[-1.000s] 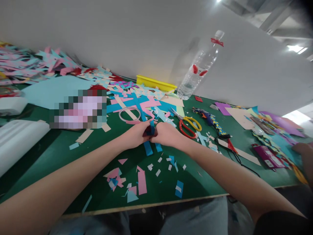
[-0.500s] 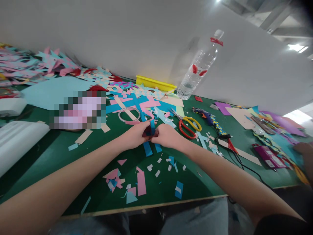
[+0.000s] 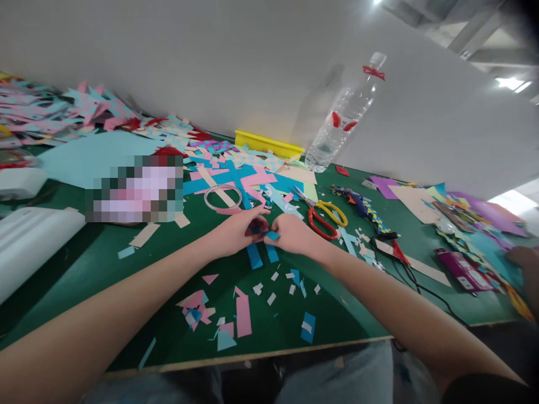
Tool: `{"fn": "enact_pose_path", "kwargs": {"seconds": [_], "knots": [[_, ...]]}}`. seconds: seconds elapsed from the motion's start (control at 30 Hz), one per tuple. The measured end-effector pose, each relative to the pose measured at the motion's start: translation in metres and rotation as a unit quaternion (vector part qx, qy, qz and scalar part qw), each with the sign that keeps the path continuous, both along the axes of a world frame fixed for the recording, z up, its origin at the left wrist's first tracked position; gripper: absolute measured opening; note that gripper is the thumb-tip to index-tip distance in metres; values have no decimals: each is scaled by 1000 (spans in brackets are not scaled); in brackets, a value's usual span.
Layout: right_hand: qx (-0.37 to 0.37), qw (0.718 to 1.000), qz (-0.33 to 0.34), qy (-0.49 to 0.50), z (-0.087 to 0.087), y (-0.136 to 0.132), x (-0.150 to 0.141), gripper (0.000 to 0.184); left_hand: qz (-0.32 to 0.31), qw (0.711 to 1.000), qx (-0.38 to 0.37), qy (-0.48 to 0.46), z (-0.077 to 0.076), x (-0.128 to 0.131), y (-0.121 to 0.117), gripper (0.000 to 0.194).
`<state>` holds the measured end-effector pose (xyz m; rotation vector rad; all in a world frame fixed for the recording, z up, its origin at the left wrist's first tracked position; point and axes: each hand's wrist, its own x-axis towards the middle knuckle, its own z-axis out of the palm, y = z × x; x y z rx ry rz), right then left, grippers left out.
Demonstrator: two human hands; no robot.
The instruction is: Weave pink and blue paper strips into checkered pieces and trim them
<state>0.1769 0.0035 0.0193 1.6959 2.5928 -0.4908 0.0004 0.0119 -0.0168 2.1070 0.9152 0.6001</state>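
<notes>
Blue paper strip (image 3: 273, 235): upper end, upright earlier, now folds down toward right hand (image 3: 292, 233) | both hands' fingers close on strip, left hand (image 3: 233, 231) curled, partly hiding it | strip between hands, over bench (image 3: 278, 331) | scissors (image 3: 314, 204) beyond right hand | bottle (image 3: 340, 120) farther back

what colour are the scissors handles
One red handle, one yellow handle; the head view shows both.

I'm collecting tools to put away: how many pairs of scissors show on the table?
1: the scissors with one red and one yellow handle, on the green table, just right of the right hand. Others may be hidden under paper.
</notes>
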Motion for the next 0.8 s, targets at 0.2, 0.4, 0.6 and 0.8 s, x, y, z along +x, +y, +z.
{"fn": "enact_pose_path", "kwargs": {"seconds": [0.2,0.4,0.6,0.8], "knots": [[-83,995,-28,44,-2,2,11,32,-7,1000,-11,-12,0,0,0,50],[-119,990,-58,56,5,-1,16,29,-5,1000,-16,-5,2,0,-1,50],[-113,984,-88,110,5,2,29,21,0,1000,-17,4,3,1,-1,51],[83,983,-112,120,-8,15,47,24,14,999,-31,1,3,3,-3,50]]}}
